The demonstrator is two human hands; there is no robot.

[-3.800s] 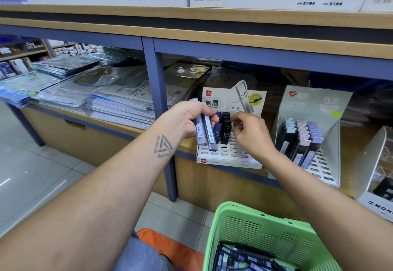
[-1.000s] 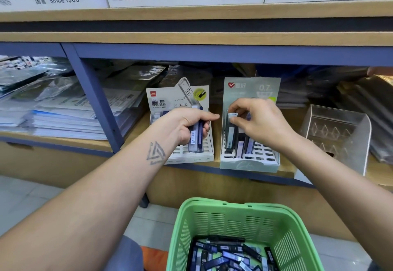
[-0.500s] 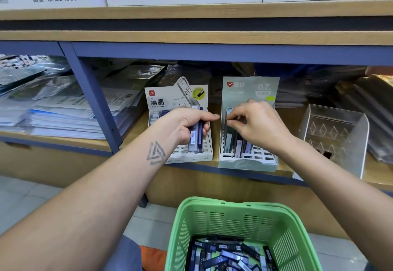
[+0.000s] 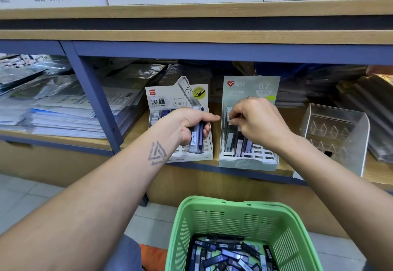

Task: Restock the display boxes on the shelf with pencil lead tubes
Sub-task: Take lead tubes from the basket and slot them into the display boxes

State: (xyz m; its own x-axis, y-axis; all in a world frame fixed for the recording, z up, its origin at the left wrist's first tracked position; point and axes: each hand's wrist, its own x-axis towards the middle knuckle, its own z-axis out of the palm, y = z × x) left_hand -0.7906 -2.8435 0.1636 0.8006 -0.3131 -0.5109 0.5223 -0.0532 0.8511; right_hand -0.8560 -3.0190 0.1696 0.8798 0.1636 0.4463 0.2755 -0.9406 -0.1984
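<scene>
While the left hand (image 4: 189,126) grips spare upright tubes (image 4: 196,137), the right hand (image 4: 258,121) pinches one tube. Its target, the green box (image 4: 248,162), lies directly beneath, slots running front to back.

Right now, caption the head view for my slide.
Left hand grips lead tubes; right hand reaches into the 0.7 display box.

2 display boxes (image 4: 179,100) (image 4: 248,162), 1 green basket (image 4: 234,217), 2 hands (image 4: 187,125) (image 4: 257,121)

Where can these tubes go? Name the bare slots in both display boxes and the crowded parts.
Green 0.7 box: bare front rows by its front wall; its back rows are crowded under the right hand. White HB box: bare slots show below the left hand, which grips spare tubes; the rest is hidden.
</scene>
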